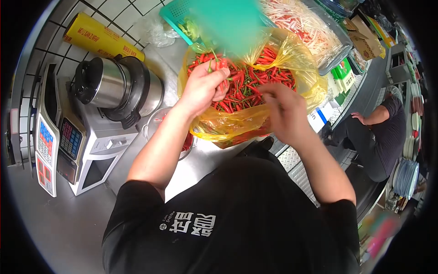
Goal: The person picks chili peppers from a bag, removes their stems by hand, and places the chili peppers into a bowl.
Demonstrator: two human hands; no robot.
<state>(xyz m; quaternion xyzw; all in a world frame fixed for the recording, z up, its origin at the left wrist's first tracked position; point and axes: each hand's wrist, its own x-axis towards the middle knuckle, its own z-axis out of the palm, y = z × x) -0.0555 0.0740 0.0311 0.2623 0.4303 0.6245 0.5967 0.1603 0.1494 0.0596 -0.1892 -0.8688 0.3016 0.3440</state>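
A yellow plastic bag (228, 128) lies wide open, filled with red chili peppers (242, 91) on green stems. Over its left side, my left hand (205, 86) is closed around a few of the chili peppers, with a green stem sticking up by the thumb. My right hand (287, 114) hovers at the bag's right side, close to the peppers, and its fingers are smeared by motion. Partly hidden under my left forearm, a round bowl or strainer (150, 128) has red peppers inside.
Left stand a steel blender-like appliance (107, 84), a weighing scale (70, 144) and a yellow wrap roll (102, 39). Behind are a green basket (175, 20) and a tray of pale and red shreds (305, 29). A person (381, 137) sits at right. A green blur covers the top middle.
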